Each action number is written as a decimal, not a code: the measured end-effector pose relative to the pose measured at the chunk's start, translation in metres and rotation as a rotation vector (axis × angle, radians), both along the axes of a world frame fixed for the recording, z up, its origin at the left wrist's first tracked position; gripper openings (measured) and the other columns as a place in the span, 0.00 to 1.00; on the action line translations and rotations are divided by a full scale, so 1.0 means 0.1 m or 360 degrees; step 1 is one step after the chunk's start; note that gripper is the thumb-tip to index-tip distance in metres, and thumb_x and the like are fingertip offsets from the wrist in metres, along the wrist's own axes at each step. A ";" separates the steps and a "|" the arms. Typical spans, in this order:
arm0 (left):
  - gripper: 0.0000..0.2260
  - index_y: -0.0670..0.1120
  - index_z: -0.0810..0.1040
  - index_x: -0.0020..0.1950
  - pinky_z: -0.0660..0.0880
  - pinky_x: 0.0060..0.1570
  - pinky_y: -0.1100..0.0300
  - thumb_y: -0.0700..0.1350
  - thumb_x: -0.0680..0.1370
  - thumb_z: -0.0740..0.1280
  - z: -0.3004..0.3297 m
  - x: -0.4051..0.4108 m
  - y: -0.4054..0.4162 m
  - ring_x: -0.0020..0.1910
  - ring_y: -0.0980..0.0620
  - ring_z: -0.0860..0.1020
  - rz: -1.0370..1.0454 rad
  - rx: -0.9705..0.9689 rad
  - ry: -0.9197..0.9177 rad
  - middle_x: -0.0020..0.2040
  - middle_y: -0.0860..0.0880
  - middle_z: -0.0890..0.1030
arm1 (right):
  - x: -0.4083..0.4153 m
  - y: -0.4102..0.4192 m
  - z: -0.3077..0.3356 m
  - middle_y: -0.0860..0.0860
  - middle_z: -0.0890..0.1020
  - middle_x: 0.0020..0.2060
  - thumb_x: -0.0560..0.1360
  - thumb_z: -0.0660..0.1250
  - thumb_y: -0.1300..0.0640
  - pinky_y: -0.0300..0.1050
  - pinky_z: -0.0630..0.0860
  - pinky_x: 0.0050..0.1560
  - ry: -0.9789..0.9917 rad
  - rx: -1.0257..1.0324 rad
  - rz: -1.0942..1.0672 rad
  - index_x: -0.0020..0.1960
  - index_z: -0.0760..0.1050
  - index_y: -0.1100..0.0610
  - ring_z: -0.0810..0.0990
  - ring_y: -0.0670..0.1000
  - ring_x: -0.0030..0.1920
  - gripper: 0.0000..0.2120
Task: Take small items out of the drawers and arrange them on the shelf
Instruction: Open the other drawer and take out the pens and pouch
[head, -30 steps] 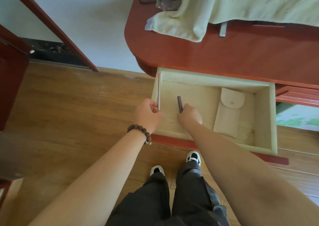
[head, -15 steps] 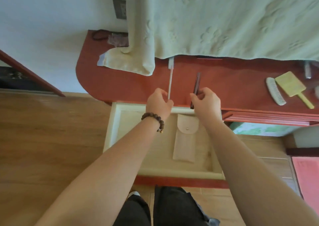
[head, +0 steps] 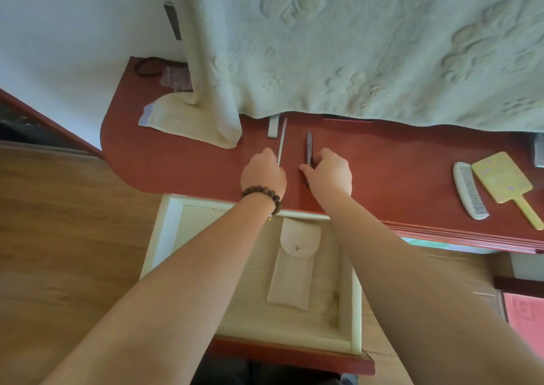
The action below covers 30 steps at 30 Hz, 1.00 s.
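On the red-brown wooden shelf [head: 182, 161], near its front edge, the left hand [head: 263, 175], a dark bead bracelet [head: 262, 194] at its wrist, pinches a thin pale stick [head: 282, 142]. Just beside it, the right hand [head: 329, 174] grips a slim dark bar [head: 309, 149]. Below, the open pale wooden drawer [head: 160, 237] holds a beige snap-flap pouch [head: 294, 267]. Toward the shelf's right end lie a white comb [head: 469, 190] and a yellow hand mirror [head: 503, 181].

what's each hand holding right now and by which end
Left hand pinches the pale thin stick by its near end; right hand grips the dark stick at its near end, both over the red shelf.
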<state>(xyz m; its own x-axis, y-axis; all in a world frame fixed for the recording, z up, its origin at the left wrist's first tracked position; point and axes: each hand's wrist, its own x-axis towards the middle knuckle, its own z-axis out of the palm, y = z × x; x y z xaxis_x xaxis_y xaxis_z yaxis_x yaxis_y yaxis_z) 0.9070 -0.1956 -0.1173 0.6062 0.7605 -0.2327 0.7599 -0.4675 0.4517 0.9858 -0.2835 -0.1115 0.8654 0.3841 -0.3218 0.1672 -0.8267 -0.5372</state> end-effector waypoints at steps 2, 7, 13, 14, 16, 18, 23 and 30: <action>0.08 0.42 0.75 0.55 0.75 0.46 0.54 0.44 0.79 0.63 0.00 -0.01 -0.01 0.51 0.43 0.79 0.0003 0.0018 0.0002 0.52 0.44 0.80 | -0.01 0.00 0.00 0.50 0.75 0.40 0.75 0.68 0.51 0.45 0.72 0.39 -0.0016 -0.0025 0.0001 0.52 0.73 0.58 0.75 0.53 0.40 0.12; 0.09 0.42 0.75 0.55 0.75 0.45 0.54 0.45 0.79 0.64 -0.01 -0.03 0.01 0.51 0.44 0.79 -0.0027 0.0030 -0.0018 0.52 0.43 0.80 | -0.04 0.03 0.00 0.51 0.75 0.40 0.75 0.68 0.50 0.45 0.71 0.38 -0.0043 -0.0080 0.0006 0.52 0.72 0.59 0.75 0.54 0.39 0.14; 0.12 0.44 0.75 0.58 0.72 0.43 0.57 0.48 0.78 0.65 0.02 -0.21 -0.01 0.51 0.46 0.78 -0.0080 0.0033 -0.0106 0.54 0.45 0.78 | -0.10 -0.08 0.07 0.52 0.79 0.43 0.73 0.70 0.48 0.47 0.76 0.41 0.0007 0.0068 -0.0063 0.51 0.73 0.58 0.78 0.54 0.41 0.15; 0.12 0.44 0.75 0.58 0.73 0.44 0.57 0.48 0.78 0.65 0.02 -0.26 -0.02 0.51 0.46 0.77 -0.0089 0.0049 -0.0133 0.53 0.45 0.78 | -0.13 -0.14 0.10 0.52 0.80 0.43 0.74 0.69 0.48 0.47 0.76 0.41 -0.0027 0.0098 -0.0062 0.52 0.73 0.58 0.78 0.54 0.41 0.15; 0.12 0.46 0.75 0.57 0.73 0.49 0.53 0.50 0.77 0.66 0.02 -0.38 -0.01 0.53 0.46 0.76 -0.0113 0.0184 -0.0147 0.53 0.46 0.77 | -0.26 -0.31 0.18 0.50 0.79 0.41 0.75 0.67 0.47 0.45 0.76 0.39 -0.0116 0.0202 -0.0069 0.52 0.73 0.57 0.78 0.51 0.40 0.14; 0.16 0.47 0.74 0.59 0.69 0.55 0.50 0.53 0.75 0.67 -0.01 -0.53 0.02 0.57 0.45 0.73 -0.0113 0.0381 -0.0104 0.56 0.46 0.76 | -0.49 -0.56 0.22 0.46 0.77 0.36 0.76 0.66 0.49 0.39 0.72 0.35 -0.0159 0.0357 -0.0073 0.49 0.74 0.56 0.76 0.47 0.36 0.10; 0.36 0.50 0.61 0.73 0.51 0.71 0.38 0.67 0.71 0.64 -0.19 -0.77 0.15 0.76 0.42 0.52 -0.0142 0.0301 0.0248 0.75 0.41 0.58 | -1.11 -1.06 -0.18 0.48 0.78 0.39 0.76 0.65 0.48 0.45 0.73 0.39 0.0134 0.0029 -0.0014 0.52 0.74 0.57 0.77 0.51 0.41 0.13; 0.39 0.53 0.55 0.76 0.43 0.73 0.37 0.70 0.71 0.60 -0.29 -0.81 0.18 0.77 0.43 0.44 -0.0141 0.0214 0.0269 0.78 0.44 0.51 | -1.43 -0.94 -0.67 0.57 0.69 0.62 0.69 0.71 0.40 0.50 0.71 0.46 0.0404 -0.0582 -0.0151 0.70 0.57 0.59 0.70 0.59 0.63 0.41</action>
